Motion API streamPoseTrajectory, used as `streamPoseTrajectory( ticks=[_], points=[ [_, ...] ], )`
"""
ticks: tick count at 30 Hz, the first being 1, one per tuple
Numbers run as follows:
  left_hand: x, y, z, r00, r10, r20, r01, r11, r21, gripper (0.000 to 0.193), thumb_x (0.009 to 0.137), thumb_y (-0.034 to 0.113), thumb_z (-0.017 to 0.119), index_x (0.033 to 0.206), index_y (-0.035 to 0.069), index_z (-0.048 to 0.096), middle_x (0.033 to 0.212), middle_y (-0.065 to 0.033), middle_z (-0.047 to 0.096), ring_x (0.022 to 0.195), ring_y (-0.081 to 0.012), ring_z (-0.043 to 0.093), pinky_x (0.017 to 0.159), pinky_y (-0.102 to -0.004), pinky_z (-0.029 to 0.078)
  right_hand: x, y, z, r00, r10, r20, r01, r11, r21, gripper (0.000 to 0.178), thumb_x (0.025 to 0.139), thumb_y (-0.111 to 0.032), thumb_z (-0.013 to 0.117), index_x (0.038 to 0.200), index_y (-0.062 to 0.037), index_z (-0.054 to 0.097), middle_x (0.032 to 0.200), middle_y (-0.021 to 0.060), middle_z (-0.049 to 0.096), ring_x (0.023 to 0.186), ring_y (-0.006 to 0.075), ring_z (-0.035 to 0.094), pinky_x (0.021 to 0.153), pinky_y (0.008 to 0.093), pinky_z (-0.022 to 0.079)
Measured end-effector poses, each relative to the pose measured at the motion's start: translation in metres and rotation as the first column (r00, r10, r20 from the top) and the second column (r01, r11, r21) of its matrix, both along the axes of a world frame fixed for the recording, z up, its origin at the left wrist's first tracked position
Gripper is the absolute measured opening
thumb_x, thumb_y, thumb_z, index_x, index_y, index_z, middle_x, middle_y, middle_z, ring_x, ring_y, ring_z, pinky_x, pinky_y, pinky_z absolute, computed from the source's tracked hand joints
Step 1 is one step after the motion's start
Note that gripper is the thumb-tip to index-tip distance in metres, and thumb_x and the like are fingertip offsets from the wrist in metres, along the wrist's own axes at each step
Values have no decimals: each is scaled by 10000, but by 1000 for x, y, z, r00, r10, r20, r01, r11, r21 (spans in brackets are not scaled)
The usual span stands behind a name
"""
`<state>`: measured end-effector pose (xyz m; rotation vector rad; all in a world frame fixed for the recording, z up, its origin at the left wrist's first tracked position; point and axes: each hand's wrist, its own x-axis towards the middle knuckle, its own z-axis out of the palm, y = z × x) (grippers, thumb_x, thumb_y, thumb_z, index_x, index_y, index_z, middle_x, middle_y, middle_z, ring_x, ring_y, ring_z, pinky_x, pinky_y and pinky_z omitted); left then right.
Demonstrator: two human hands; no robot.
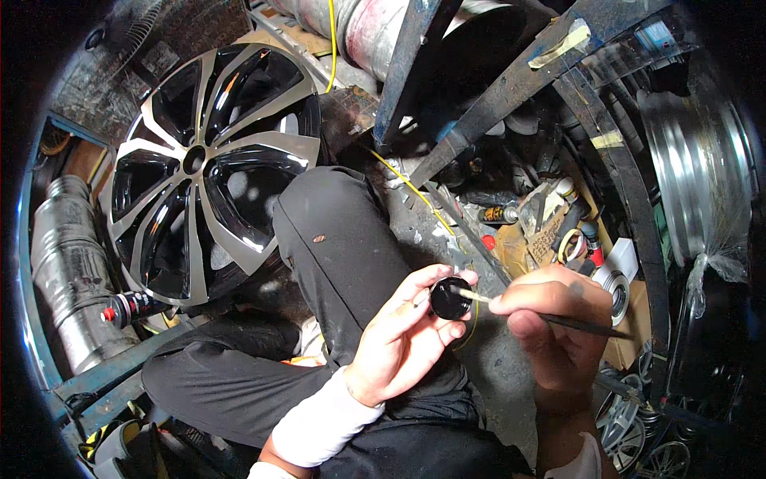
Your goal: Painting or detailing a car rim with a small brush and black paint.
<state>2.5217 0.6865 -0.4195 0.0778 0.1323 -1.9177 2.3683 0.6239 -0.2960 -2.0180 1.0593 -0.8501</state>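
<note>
My left hand (391, 343) holds a small round black cap (447, 305) between thumb and fingers, its hollow side up, with glossy black liquid inside. In my right hand (562, 315) is a thin paintbrush (586, 324) with a dark handle, gripped like a pen. The brush's pale tip reaches into the cap, at the liquid or just above it. Beyond my bent knee, at the upper left, leans a large alloy wheel (197, 231) with bright machined spoke faces and glossy black recesses. Neither hand touches the wheel.
A spray can (132, 308) with a red nozzle lies below the wheel, near a silver metal cylinder (68, 263). Dark metal beams (503, 92) cross the upper right. Cans, a tape roll (570, 246) and a cardboard box (632, 327) clutter the right. A yellow cord (411, 188) crosses the floor.
</note>
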Motion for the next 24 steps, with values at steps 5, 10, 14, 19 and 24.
streamPoseTrajectory(
  ticks=[5, 10, 14, 19, 24],
  points=[
    [0, 0, 0, 1000, -8, 1, 8, 1000, 21, 353, 1034, 179, 520, 1369, 70, 497, 1415, -192, 511, 1084, -246, 607, 918, -357, 512, 0, 1, 0, 999, 52, 7, -52, 999, -12, 115, 872, -182, 736, 880, -73, 702, 792, 65, 713, 694, 249, 698, 658, 355, 530],
    [-1, 1, 0, 1000, -13, 17, 12, 998, 56, 357, 1033, 181, 522, 1373, 73, 493, 1420, -194, 511, 1070, -244, 612, 918, -359, 512, -4, -3, 1, 983, 168, -75, -174, 981, -90, 116, 873, -189, 735, 885, -80, 699, 800, 62, 716, 696, 256, 701, 664, 358, 538],
    [-2, 1, -2, 1000, -8, 8, 8, 1000, 22, 362, 1031, 179, 523, 1375, 70, 489, 1428, -196, 504, 1088, -250, 613, 923, -360, 508, -4, -3, 0, 994, 107, -37, -110, 991, -79, 115, 864, -193, 743, 877, -89, 696, 801, 63, 716, 686, 255, 696, 662, 356, 536],
    [-1, -1, -3, 999, -4, -35, 4, 1000, -17, 353, 1033, 173, 518, 1370, 71, 496, 1433, -197, 499, 1097, -253, 615, 923, -358, 508, -2, -2, 0, 996, 75, -49, -79, 994, -75, 115, 864, -195, 742, 867, -91, 692, 794, 64, 715, 684, 245, 696, 657, 353, 530],
    [0, -2, -2, 1000, -2, -25, 2, 1000, 11, 327, 1040, 157, 502, 1356, 74, 516, 1426, -196, 504, 1097, -238, 609, 922, -355, 505, -1, -6, -1, 993, 118, 19, -117, 992, -42, 118, 862, -194, 740, 854, -86, 694, 786, 69, 713, 680, 240, 694, 656, 349, 528]
  ],
)
